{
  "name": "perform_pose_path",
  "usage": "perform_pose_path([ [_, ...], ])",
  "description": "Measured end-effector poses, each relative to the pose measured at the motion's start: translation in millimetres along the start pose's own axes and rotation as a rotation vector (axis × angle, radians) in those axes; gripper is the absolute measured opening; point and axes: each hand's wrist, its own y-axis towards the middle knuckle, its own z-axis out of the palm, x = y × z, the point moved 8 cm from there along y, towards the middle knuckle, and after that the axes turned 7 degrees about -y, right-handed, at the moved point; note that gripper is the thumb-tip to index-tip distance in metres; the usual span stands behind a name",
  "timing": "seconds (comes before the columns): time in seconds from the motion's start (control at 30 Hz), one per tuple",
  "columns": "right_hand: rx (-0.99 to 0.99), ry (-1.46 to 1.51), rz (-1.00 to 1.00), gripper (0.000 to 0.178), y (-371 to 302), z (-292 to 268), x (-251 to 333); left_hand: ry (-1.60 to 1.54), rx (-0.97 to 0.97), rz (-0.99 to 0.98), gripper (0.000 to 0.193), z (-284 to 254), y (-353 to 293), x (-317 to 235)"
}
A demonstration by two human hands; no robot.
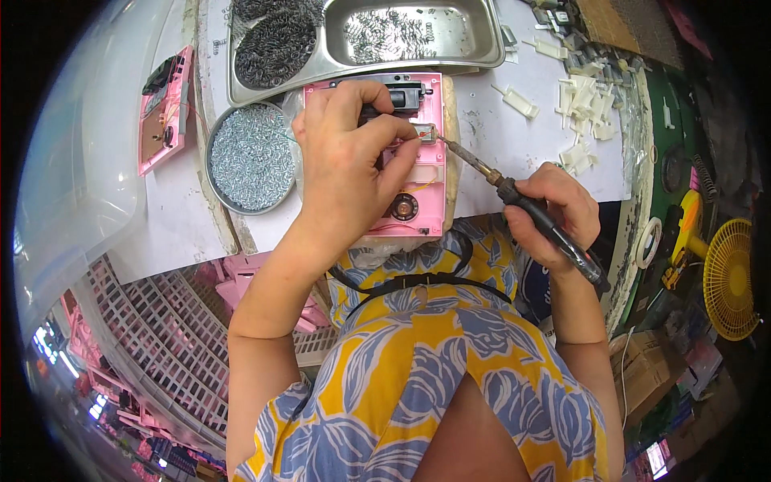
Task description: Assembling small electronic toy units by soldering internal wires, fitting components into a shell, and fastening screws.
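Observation:
A pink plastic housing [426, 173] lies open on the white bench in front of me, with wires, a small round part and a black block inside. My left hand [349, 157] rests on it, thumb and fingers pinching a thin solder wire near a small metal contact [426, 132]. My right hand [554, 213] is shut on the black handle of a soldering iron [526, 209]. Its tip points left and touches the contact by my left fingertips.
A round metal bowl of small silver screws [250, 157] sits left of the housing. Behind it stands a steel tray [482, 32] with springs and small parts. Another pink housing [165, 108] lies far left, white plastic pieces [582, 104] far right, a yellow fan [729, 277] beside the bench.

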Motion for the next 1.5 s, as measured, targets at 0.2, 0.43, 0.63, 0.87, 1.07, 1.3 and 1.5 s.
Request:
perform_pose_path([
  [0.2,-0.005,-0.011,0.001,0.033,-0.2,-3.3,-1.9,0.020,0.011,0.004,0.016,0.4,-1.3,-0.3],
  [0.43,-0.021,0.004,0.010,0.031,-0.2,-4.5,-3.1,0.058,0.007,0.016,0.015,0.2,-1.6,-4.1],
  [0.63,-0.020,-0.002,0.000,0.030,1.3,-1.8,-3.9,0.087,-0.005,-0.002,0.014,2.3,2.4,-7.8],
  [0.87,0.003,-0.027,-0.028,0.031,7.0,2.4,-1.2,0.100,-0.002,-0.048,0.010,6.6,2.4,-4.1],
  [1.07,0.015,-0.028,-0.051,0.033,9.1,5.1,-0.6,0.097,-0.008,-0.051,0.010,7.5,2.5,-3.6],
  [1.3,0.015,-0.093,-0.169,0.034,12.8,7.8,7.0,0.099,-0.018,-0.051,0.009,8.2,3.4,-2.9],
  [1.5,0.028,-0.145,-0.257,0.038,9.2,10.7,10.7,0.136,-0.024,-0.027,0.013,5.7,5.4,-7.5],
])
